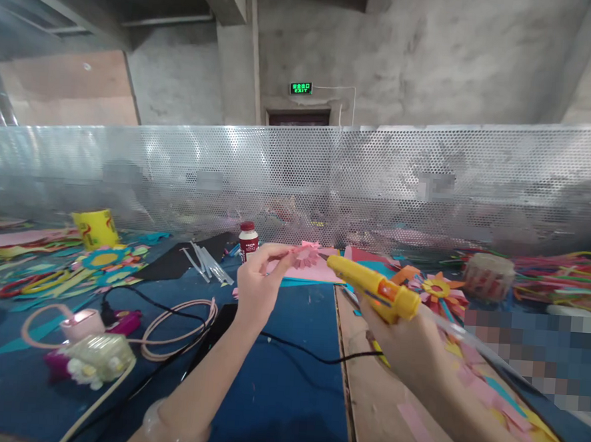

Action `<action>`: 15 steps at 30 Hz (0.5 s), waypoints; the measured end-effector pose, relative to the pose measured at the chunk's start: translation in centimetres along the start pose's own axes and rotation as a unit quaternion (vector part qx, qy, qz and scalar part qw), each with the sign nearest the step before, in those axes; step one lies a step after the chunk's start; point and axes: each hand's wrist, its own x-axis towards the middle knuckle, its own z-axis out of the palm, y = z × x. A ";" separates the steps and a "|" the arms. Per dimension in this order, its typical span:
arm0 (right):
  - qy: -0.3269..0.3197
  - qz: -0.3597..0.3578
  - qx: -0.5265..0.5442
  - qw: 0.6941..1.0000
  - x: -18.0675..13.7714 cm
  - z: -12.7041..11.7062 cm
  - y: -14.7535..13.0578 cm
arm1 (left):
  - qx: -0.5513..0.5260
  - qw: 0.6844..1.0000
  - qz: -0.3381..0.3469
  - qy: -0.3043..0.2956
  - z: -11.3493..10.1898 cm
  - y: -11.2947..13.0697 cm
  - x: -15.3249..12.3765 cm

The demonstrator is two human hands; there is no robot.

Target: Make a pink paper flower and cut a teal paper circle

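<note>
Between the fingertips of my left hand (264, 279) is a pink paper flower (307, 256), raised above the table. My right hand (408, 338) grips a yellow hot glue gun (372, 284), its nozzle pointing left, close beside the flower. A clear glue stick (461, 332) sticks out from the back of the gun. From below the gun a black cord (312, 357) runs left across the table. Pink paper sheets (317, 270) lie behind the flower. My right fingers are partly hidden by the gun.
A small dark red bottle (248, 238) stands behind my left hand. Glue sticks (205, 263), a yellow cup (95, 229), scissors (46, 282) and a coiled pink cable (179, 327) lie to the left. An orange paper flower (436, 287) and a jar (489, 276) are at right. A perforated metal screen (188, 168) stands behind.
</note>
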 end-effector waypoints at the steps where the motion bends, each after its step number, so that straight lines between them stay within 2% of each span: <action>1: -0.020 0.032 0.026 0.999 0.4 -0.1 -0.2 | -0.014 1.000 -0.007 0.016 0.0 0.0 0.1; 3: -0.065 0.116 0.119 0.984 1.3 -0.5 -0.5 | -0.044 0.997 -0.016 0.055 0.0 -0.1 0.3; 6: -0.101 0.253 0.294 0.916 3.0 -0.7 -0.6 | -0.067 0.991 -0.016 0.114 0.0 0.0 0.3; 8: -0.125 0.295 0.356 0.878 4.1 -0.2 -0.3 | -0.067 0.988 -0.007 0.136 0.1 0.4 0.2; 10: -0.161 0.310 0.386 0.854 4.8 0.9 0.2 | -0.066 0.989 0.009 0.131 0.2 0.9 -0.2; 11: -0.177 0.311 0.385 0.851 5.0 1.8 0.4 | -0.067 0.990 0.021 0.119 0.3 1.3 -0.4; 12: -0.192 0.297 0.369 0.860 5.0 2.7 0.5 | -0.070 0.992 0.036 0.103 0.3 1.6 -0.7; 13: -0.210 0.272 0.337 0.877 5.0 3.8 0.4 | -0.074 0.992 0.048 0.085 0.4 2.0 -0.9; 15: -0.222 0.156 0.235 0.933 4.7 6.3 -0.4 | -0.085 0.992 0.075 0.054 0.5 2.8 -1.4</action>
